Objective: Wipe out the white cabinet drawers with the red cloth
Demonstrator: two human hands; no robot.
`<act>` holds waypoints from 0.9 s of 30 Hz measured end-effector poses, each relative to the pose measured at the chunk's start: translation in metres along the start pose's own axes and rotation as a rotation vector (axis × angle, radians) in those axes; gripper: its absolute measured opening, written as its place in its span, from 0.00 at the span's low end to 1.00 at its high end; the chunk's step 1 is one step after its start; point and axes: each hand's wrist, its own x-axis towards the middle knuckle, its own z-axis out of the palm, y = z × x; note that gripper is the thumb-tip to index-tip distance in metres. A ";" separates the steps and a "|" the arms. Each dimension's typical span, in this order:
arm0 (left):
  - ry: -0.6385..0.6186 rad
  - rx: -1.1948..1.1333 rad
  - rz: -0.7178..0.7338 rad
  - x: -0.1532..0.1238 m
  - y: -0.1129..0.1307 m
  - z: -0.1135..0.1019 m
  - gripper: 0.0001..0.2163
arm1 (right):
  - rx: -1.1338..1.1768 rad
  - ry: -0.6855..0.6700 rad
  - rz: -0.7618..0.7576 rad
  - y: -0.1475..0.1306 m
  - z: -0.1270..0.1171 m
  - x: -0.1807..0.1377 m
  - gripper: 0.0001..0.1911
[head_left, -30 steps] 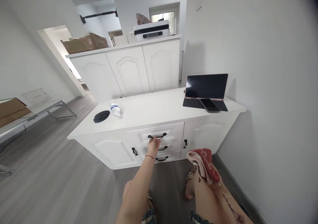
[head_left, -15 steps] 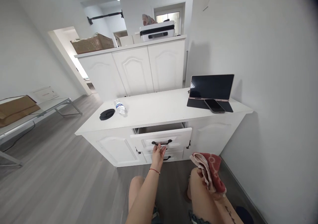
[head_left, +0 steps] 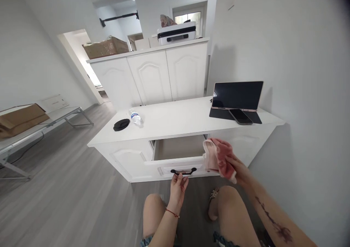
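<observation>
Red-and-pink cloth [head_left: 218,157]: bunched in your right hand [head_left: 239,166], fingers clamped around its lower edge, held above the right front corner of the open drawer [head_left: 177,148].

Black drawer handle [head_left: 183,172]: your left hand [head_left: 178,186] sits just below it, fingertips curled up onto the bar, thumb and fingers close together on it.

Drawer: top one of the middle stack in the white sideboard [head_left: 131,159], pulled well out; its pale inside shows bare wood-toned bottom.

Sideboard top, left end: black round disc [head_left: 121,124], with a clear water bottle [head_left: 135,117] lying on its side just beside it.

Sideboard top, right end: dark tablet [head_left: 237,95] propped upright against the wall on a black mat, a phone [head_left: 240,116] lying flat in front of it.

Behind: taller white cabinet [head_left: 153,75] bearing a cardboard box [head_left: 105,48] and a white-and-black case [head_left: 176,33].

Far left: folding table [head_left: 54,117] carrying flat cardboard [head_left: 20,117].

Floor: grey wood planks; your bare knees show at the bottom edge.
</observation>
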 end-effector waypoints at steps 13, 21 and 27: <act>0.045 -0.003 -0.034 -0.043 -0.014 -0.022 0.15 | -1.476 -1.066 -0.349 0.049 0.121 0.106 0.25; 0.067 0.036 -0.071 -0.060 -0.016 -0.029 0.15 | -1.660 -1.369 -0.006 0.119 0.150 0.093 0.37; 0.085 0.031 -0.034 -0.062 -0.020 -0.027 0.17 | -1.835 -1.431 0.117 0.155 0.156 0.096 0.38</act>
